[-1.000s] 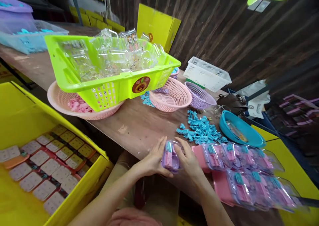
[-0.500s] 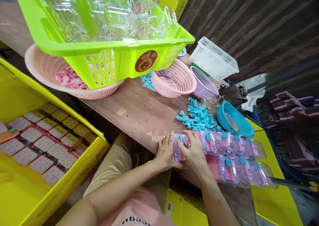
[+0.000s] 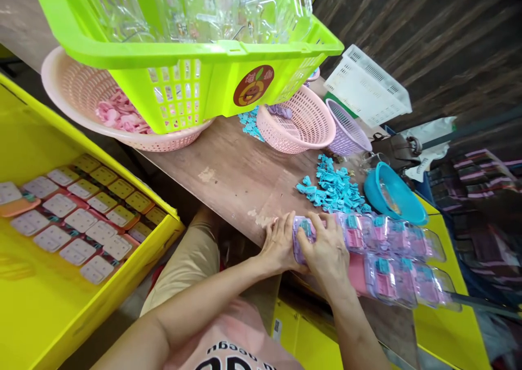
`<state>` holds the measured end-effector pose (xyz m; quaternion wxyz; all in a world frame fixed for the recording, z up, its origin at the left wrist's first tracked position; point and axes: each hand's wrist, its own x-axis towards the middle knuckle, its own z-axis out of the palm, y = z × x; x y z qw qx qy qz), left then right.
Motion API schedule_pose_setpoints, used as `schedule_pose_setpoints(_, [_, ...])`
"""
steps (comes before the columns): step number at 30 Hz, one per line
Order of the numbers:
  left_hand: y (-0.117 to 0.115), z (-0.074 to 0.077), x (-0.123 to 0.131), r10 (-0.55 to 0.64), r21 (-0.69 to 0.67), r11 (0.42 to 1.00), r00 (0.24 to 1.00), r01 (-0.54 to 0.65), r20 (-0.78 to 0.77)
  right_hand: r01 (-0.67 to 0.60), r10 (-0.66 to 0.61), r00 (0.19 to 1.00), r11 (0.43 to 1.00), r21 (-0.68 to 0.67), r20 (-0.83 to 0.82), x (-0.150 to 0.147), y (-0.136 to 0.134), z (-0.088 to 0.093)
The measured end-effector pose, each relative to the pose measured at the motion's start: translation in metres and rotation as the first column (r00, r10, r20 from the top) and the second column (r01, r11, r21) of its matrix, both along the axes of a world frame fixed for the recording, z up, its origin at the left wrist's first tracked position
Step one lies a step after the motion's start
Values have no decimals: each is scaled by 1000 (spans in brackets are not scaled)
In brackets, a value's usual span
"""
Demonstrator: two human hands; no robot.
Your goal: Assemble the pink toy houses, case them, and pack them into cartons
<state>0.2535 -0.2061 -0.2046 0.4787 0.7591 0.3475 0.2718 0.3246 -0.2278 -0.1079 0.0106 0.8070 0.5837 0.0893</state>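
Clasped between left hand (image 3: 279, 243) and right hand (image 3: 329, 255), at the near table (image 3: 236, 174) edge: a pack (image 3: 300, 234); fingers of both curled onto it; just right, touching it, other packs (image 3: 391, 245) in rows; beyond, blue clips (image 3: 334, 188).

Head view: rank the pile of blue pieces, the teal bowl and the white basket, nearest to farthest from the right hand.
1. Pile of blue pieces: on the table just beyond the right hand, which grips a purple pack.
2. Teal bowl: farther right, near the table's edge.
3. White basket: far back on the right, tilted.
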Motion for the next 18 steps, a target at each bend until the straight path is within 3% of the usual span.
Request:
schedule_pose_setpoints(6, [-1,3,-1,-2,2,1000,1000,2,12,-40,46,995,997,-73,84,-1,-2,3])
schedule_pose_setpoints(18, [-3,-9,5,11,19,1000,998,-12,63,33,31,939,983,-178,341,-23,9,13])
